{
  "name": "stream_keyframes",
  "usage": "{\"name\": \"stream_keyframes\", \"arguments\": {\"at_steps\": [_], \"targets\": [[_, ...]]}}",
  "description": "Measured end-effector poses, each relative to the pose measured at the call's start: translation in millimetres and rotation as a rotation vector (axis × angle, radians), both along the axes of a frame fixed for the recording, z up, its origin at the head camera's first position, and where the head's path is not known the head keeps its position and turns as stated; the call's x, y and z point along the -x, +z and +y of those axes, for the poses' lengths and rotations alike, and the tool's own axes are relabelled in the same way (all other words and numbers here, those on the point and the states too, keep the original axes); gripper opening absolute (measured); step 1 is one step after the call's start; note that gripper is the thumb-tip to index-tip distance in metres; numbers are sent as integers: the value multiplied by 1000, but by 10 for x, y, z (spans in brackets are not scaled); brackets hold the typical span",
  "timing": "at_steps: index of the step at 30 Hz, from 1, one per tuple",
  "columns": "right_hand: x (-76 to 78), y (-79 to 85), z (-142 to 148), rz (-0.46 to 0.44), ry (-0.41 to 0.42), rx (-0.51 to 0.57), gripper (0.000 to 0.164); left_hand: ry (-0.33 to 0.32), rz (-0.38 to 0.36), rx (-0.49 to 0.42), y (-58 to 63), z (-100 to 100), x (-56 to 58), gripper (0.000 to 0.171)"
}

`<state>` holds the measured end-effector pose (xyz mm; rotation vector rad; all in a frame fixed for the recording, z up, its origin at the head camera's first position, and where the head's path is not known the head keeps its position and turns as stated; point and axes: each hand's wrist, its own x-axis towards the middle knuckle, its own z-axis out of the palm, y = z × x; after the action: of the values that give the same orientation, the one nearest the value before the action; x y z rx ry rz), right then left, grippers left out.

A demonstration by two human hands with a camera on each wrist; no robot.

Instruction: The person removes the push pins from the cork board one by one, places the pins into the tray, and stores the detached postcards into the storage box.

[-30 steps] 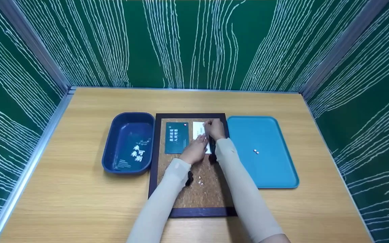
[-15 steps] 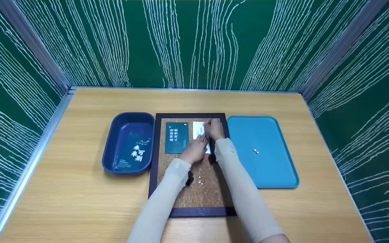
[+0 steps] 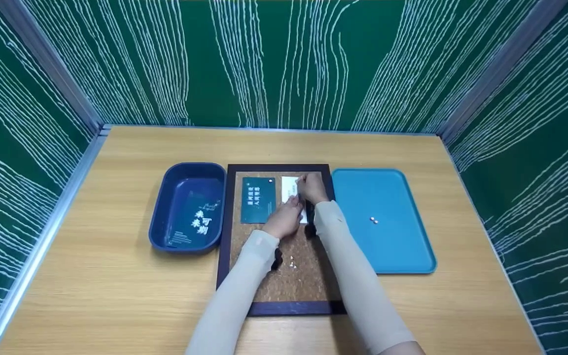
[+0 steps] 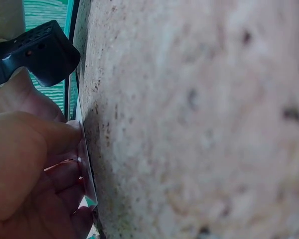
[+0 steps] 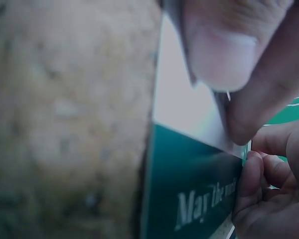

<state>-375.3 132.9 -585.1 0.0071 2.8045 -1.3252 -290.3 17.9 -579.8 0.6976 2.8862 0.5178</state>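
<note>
The card [image 5: 187, 144] is white and green, with pale letters. The right hand [image 3: 312, 187] pinches a thin pin [image 5: 228, 95]; the left hand [image 3: 285, 218] touches the card with relaxed fingers.

The right hand [image 3: 312, 188] and left hand [image 3: 285, 218] hide part of the white-and-green card [image 3: 289, 186] from me, and its lettering [image 5: 189, 209] past "May the" blurs away. I catch only the tip of a pin [image 5: 228, 95]; the rest sits hidden in the right-hand pinch. Up close the corkboard [image 4: 199, 124] is blurred, and the shiny bits [image 3: 293, 265] on it are too small to identify.
</note>
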Motion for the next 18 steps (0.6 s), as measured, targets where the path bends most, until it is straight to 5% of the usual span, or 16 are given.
{"name": "stream_keyframes", "arguments": {"at_steps": [8, 18], "targets": [[-15, -18, 29, 1, 36, 69, 39, -6, -6, 2, -1, 8, 1, 42], [-70, 71, 108, -139, 6, 107, 22, -7, -39, 2, 16, 11, -5, 45]]}}
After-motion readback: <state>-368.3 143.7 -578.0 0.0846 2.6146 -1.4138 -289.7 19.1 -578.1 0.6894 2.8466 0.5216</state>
